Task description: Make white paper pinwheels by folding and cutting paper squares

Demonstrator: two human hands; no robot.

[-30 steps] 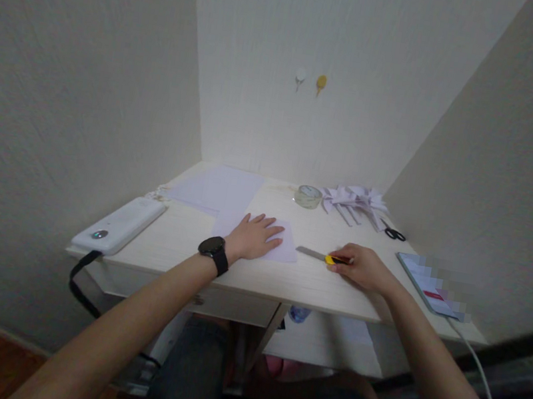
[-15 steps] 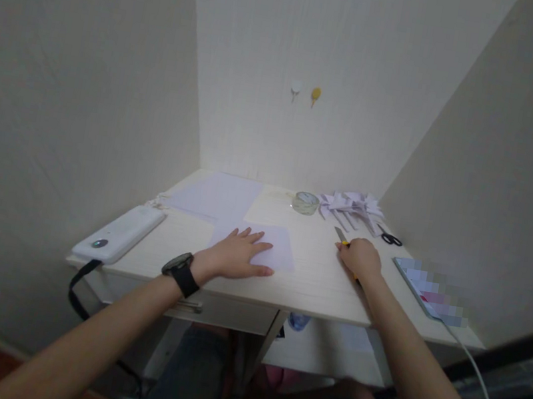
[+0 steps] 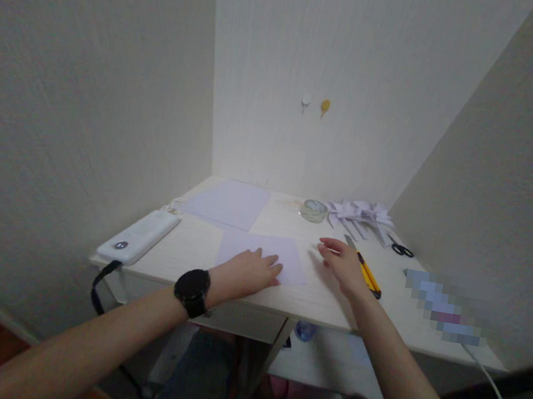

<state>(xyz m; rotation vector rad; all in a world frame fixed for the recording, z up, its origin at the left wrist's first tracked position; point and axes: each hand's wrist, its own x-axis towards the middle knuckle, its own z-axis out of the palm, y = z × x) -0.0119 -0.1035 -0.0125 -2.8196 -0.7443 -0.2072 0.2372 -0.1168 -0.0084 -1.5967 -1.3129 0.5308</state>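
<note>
My left hand (image 3: 249,274), with a black watch (image 3: 192,291) on its wrist, rests on a small white sheet of paper (image 3: 283,253) near the front of the desk, fingers spread. Just right of that sheet is my right hand (image 3: 343,265), above the desk with its fingers apart and nothing in them. A yellow utility knife (image 3: 370,275) lies on the desk right beside it, blade out and pointing away from me.
A stack of larger paper (image 3: 230,202) lies at the back left, with a white power bank (image 3: 139,238) in front. Along the back right are a tape roll (image 3: 314,211), folded paper pinwheels (image 3: 360,215) and black scissors (image 3: 401,249). A phone (image 3: 441,308) lies at the right.
My right hand has let go of the utility knife, leaving it on the desk, and moved left toward the small sheet. My left hand stays on the paper. The view has shifted slightly.
</note>
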